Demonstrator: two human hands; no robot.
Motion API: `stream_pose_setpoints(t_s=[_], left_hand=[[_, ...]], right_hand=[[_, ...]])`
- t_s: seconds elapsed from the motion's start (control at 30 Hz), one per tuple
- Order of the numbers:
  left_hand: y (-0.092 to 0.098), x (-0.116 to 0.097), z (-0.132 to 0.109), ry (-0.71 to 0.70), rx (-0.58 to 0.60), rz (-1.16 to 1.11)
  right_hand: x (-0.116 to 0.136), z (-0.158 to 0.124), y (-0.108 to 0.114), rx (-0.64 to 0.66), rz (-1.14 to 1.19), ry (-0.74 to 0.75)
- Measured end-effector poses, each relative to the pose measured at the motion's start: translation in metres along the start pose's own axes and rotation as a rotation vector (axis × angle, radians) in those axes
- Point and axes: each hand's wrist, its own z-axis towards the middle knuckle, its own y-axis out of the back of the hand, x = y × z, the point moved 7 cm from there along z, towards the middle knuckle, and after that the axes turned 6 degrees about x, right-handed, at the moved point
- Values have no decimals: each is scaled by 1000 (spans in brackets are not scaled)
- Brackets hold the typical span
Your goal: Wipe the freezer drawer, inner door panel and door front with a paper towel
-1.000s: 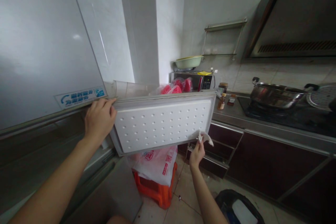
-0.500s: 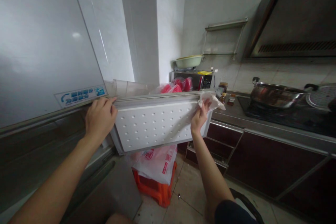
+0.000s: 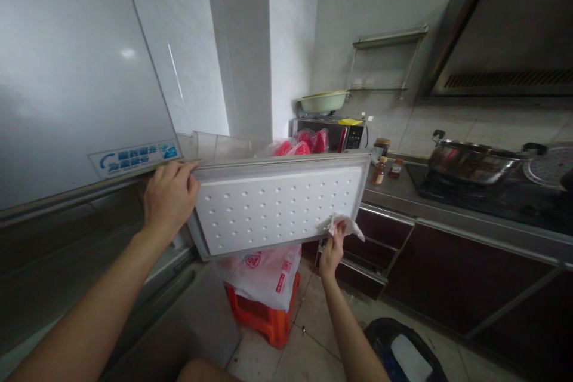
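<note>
A white refrigerator door (image 3: pixel 268 206) with a dimpled inner panel stands swung out in front of me. My left hand (image 3: pixel 171 197) is curled over the door's upper left corner, gripping its edge. At the lower right corner of the panel, my right hand (image 3: pixel 333 250) presses a crumpled white cloth (image 3: pixel 345 225) against the door. Part of the cloth hangs past the door's right edge. The upper refrigerator door (image 3: pixel 80 71), with a blue sticker (image 3: pixel 134 158), is above my left hand.
Below the door is an orange stool (image 3: pixel 271 322) bearing a white plastic bag (image 3: pixel 268 277). A steel pot (image 3: pixel 477 161) sits on the stove at right, with small bottles (image 3: pixel 379 172) on the counter. A microwave (image 3: pixel 353 136) carries a green basin (image 3: pixel 323 102). A dark object (image 3: pixel 405 349) stands on the floor.
My right hand has moved the cloth down from the door's upper right corner to its lower right corner. My left hand keeps its hold on the door edge.
</note>
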Motion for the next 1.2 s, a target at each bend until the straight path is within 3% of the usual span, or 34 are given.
stream_pose_setpoints(t_s=[0.1, 0.2, 0.3, 0.57, 0.7, 0.8, 0.93, 1.1, 1.2], left_hand=[[0, 0, 0, -2, -3, 0], [-1, 0, 0, -2, 9, -5], [-1, 0, 1, 0, 11, -5], [1, 0, 0, 14, 14, 2], [1, -1, 1, 12, 14, -21], [1, -1, 1, 19, 8, -23], [1, -2, 0, 12, 8, -11], [1, -1, 0, 0, 3, -12], [0, 0, 0, -2, 8, 0]], right_hand=[[-7, -19, -6, -33, 11, -98], [8, -14, -12, -76, 47, -100], [37, 12, -19, -85, 87, -34], [133, 115, -40, -36, 19, 270], [149, 133, -44, 43, -79, 351], [135, 120, -40, 97, -147, 378], [89, 79, -28, 123, -163, 328], [31, 11, -24, 125, -97, 132], [9, -28, -26, 104, -16, -2]])
